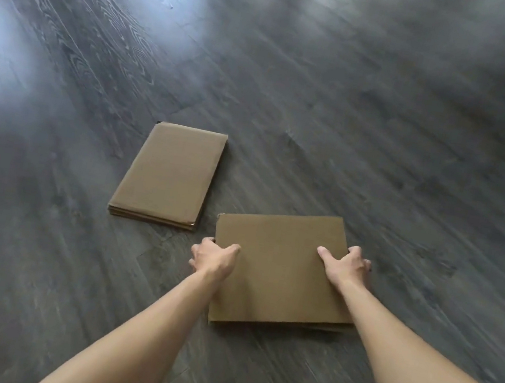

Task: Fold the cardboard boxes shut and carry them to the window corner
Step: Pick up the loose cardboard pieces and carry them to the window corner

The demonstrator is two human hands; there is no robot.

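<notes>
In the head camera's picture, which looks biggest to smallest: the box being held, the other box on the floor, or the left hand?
1. held box
2. other box, though it lies farther off, so their true sizes may match
3. left hand

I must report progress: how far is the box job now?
Done: both boxes lie folded flat on the floor. In hand: the left hand and right hand grip the near box by its sides. Left: carry it, then the far box; no window corner shows.

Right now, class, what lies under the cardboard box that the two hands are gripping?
The near box lies on the dark wood floor. The left hand and right hand curl round its side edges; the fingertips and the floor beneath are hidden.
</notes>
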